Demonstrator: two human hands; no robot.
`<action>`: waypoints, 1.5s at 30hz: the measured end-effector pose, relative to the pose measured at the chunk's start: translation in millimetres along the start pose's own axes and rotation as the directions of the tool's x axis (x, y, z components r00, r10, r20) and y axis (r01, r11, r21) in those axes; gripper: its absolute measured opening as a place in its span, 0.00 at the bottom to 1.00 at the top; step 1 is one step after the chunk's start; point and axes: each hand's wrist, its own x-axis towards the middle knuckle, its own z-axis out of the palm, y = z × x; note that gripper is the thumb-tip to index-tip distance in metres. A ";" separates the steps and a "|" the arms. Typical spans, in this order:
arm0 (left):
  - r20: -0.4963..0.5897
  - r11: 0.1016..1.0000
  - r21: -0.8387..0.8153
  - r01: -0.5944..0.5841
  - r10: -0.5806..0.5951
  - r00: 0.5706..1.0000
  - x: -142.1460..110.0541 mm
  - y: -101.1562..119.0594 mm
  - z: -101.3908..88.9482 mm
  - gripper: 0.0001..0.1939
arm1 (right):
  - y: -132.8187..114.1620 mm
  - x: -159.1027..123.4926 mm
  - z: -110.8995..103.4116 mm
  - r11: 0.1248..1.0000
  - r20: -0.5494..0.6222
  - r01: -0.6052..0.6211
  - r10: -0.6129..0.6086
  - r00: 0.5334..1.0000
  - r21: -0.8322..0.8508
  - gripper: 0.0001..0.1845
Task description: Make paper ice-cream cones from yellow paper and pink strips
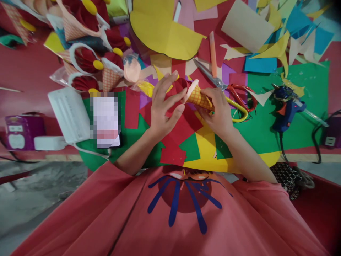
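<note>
A small paper ice-cream cone (198,96) with an orange grid pattern, a white rim and dark red paper at its mouth lies tilted between my hands. My right hand (218,110) grips the patterned body from the right, fingers and thumb around it. At the mouth end, my left hand (163,110) has its fingers stretched and apart, with index finger and thumb close to the white rim. Whether they press on it is hard to see. Scissors (220,84) with red and yellow handles lie just beyond my right hand. Red paper pieces (183,129) lie beneath my hands.
Several finished paper cones (113,73) with yellow dots crowd the upper left. A phone (106,119) on a cable and a white box-like device (69,113) sit at left. A blue glue gun (286,113) lies at right. Paper scraps (247,26) cover the far side.
</note>
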 end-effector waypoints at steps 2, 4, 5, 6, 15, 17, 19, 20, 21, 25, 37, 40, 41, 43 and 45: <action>-0.005 0.996 -0.051 0.070 -0.070 0.998 1.2 1.2 -0.5 0.14 | 0.3 -0.4 0.9 1.000 0.005 0.005 -0.005 1.000 -0.007 0.18; -0.025 0.989 -0.090 0.121 -0.124 0.992 2.2 1.2 -0.6 0.10 | 0.8 -0.5 1.7 0.999 -0.012 0.028 -0.029 1.000 -0.019 0.19; -0.034 0.985 -0.094 0.142 -0.146 0.989 2.5 0.8 -0.6 0.09 | 1.2 -0.6 2.1 0.999 -0.020 0.037 -0.037 0.999 -0.024 0.19; -0.042 0.982 -0.089 0.165 -0.169 0.985 2.7 0.1 -0.5 0.07 | 1.6 -0.6 2.5 0.999 -0.024 0.042 -0.043 0.999 -0.025 0.20; -0.016 0.966 -0.143 0.213 -0.218 0.976 1.8 -5.9 1.0 0.08 | 0.0 0.2 0.7 0.997 -0.009 -0.019 0.020 1.000 0.074 0.20; 0.000 0.948 -0.195 0.252 -0.257 0.966 2.4 -5.6 2.2 0.10 | -1.7 0.5 0.1 0.994 -0.030 0.003 0.000 1.000 0.110 0.19; 0.012 0.925 -0.234 0.299 -0.305 0.952 3.0 -5.0 3.2 0.13 | -2.8 0.5 -0.1 0.991 -0.035 0.017 -0.013 0.999 0.131 0.18; 0.020 0.914 -0.246 0.323 -0.328 0.945 3.2 -4.7 3.5 0.14 | -3.1 0.5 0.0 0.991 -0.027 0.015 -0.012 1.000 0.134 0.18; 0.028 0.906 -0.253 0.340 -0.344 0.938 3.3 -4.3 3.6 0.15 | -3.1 0.5 0.0 0.991 -0.016 0.007 -0.005 1.000 0.133 0.19; 0.022 0.911 -0.236 0.337 -0.342 0.939 3.8 -2.3 2.3 0.14 | -1.7 0.4 0.3 0.991 -0.003 -0.012 0.012 1.000 0.135 0.19; -0.006 0.996 0.053 0.064 -0.064 0.998 -3.7 7.9 0.1 0.19 | 1.5 0.2 3.0 0.972 -0.087 -0.148 0.165 0.982 0.182 0.17; 0.042 0.990 0.057 0.127 -0.130 0.991 -5.8 8.4 1.4 0.22 | 0.8 1.0 2.2 0.972 -0.099 -0.133 0.155 0.983 0.193 0.16; 0.051 0.990 0.053 0.128 -0.131 0.990 -6.1 8.0 1.4 0.23 | 0.8 1.3 2.1 0.973 -0.103 -0.120 0.142 0.984 0.196 0.16; 0.053 0.994 0.054 0.095 -0.097 0.994 -6.1 6.9 1.1 0.23 | 0.8 1.6 2.1 0.975 -0.103 -0.093 0.115 0.988 0.200 0.16; 0.054 0.995 0.067 0.070 -0.074 0.996 -5.4 5.9 1.1 0.23 | 1.1 1.7 2.3 0.976 -0.096 -0.077 0.098 0.991 0.202 0.16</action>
